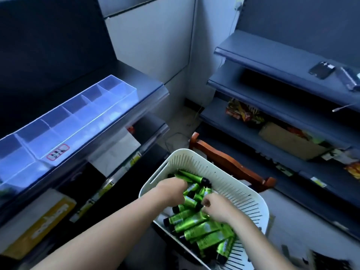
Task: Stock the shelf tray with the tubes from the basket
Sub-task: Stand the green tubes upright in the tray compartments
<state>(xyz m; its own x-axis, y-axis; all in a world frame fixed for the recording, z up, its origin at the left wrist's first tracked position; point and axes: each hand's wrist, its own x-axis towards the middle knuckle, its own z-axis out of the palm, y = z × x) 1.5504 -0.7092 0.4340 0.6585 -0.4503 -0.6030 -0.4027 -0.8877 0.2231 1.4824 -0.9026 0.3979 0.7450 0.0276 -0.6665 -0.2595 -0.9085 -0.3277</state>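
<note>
A white slotted basket (241,193) sits low in the middle, holding several green tubes (196,229) with black caps. My left hand (171,190) reaches down into the pile, fingers curled round green tubes at the basket's far side. My right hand (216,207) is also inside the basket, its fingers curled on a tube near the middle of the pile. A clear plastic shelf tray (81,115) with several divided compartments lies on the dark shelf at the left, holding no tubes that I can see. A red-edged label (57,152) is stuck on its front.
Dark shelving (272,55) stands at the right with a phone (322,70), snack packets (243,112) and a cardboard box (288,141). A wooden chair back (229,164) rises behind the basket. Lower left shelves hold a yellow box (42,225) and price tags.
</note>
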